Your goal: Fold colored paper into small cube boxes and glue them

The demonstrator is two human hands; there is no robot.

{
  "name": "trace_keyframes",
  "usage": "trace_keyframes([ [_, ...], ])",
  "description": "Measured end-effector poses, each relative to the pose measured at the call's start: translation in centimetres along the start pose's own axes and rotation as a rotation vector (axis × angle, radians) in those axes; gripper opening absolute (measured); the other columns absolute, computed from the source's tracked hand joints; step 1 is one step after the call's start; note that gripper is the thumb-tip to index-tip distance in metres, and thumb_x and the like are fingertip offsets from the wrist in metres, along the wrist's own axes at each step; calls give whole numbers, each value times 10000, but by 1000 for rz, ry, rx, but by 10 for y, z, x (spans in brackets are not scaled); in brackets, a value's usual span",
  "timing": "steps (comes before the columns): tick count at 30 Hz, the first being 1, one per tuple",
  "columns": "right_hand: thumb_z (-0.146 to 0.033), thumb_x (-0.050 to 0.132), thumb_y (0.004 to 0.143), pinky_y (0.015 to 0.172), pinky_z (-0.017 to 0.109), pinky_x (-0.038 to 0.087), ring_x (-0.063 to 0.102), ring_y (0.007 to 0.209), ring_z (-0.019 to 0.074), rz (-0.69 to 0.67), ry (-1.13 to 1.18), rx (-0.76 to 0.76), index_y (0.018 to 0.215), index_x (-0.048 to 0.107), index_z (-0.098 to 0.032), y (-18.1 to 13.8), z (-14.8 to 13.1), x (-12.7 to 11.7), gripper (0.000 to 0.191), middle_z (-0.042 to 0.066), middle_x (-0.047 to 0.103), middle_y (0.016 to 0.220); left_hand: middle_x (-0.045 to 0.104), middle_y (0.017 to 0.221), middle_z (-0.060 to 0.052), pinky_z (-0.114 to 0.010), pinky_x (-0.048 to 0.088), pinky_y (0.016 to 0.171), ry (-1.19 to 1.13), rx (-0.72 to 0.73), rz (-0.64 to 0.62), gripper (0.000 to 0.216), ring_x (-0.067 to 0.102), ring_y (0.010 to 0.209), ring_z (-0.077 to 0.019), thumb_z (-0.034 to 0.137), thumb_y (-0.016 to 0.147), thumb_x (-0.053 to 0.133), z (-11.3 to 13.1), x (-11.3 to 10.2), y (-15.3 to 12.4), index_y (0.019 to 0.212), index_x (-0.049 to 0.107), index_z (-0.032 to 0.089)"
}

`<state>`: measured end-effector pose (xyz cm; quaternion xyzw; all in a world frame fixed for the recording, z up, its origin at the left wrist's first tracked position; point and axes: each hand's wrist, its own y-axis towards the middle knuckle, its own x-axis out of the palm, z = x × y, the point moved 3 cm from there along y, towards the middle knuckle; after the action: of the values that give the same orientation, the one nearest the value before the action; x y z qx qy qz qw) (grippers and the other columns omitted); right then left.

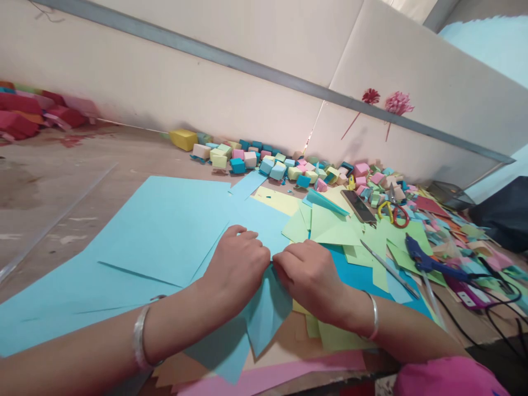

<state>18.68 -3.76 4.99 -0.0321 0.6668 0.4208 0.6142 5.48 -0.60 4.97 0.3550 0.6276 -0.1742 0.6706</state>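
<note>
A folded piece of light blue paper hangs between my two hands, its pointed end toward me. My left hand is closed on its upper edge from the left. From the other side my right hand pinches the same edge, the two hands nearly touching. Fingertips of both hands are mostly hidden behind the knuckles. Beneath and left of them lie large light blue paper sheets, overlapping one another. Light green paper pieces lie just beyond my right hand, and a pink paper strip is at the near edge.
Many small folded paper boxes line the wall. On the right are a phone, red-and-yellow-handled scissors, a metal blade-like tool and a blue glue gun with black cords. Paper flowers stick to the wall rail.
</note>
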Motion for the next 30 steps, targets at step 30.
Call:
trace_keyframes([
  [30, -60, 460, 764, 522, 316, 131, 403, 466, 128, -197, -22, 80, 665, 540, -154, 6, 6, 28, 159, 22, 555, 531, 691, 765, -99, -483, 478, 807, -188, -39, 87, 484, 654, 766, -275, 39, 778, 410, 8, -2, -1, 1248, 516, 77],
])
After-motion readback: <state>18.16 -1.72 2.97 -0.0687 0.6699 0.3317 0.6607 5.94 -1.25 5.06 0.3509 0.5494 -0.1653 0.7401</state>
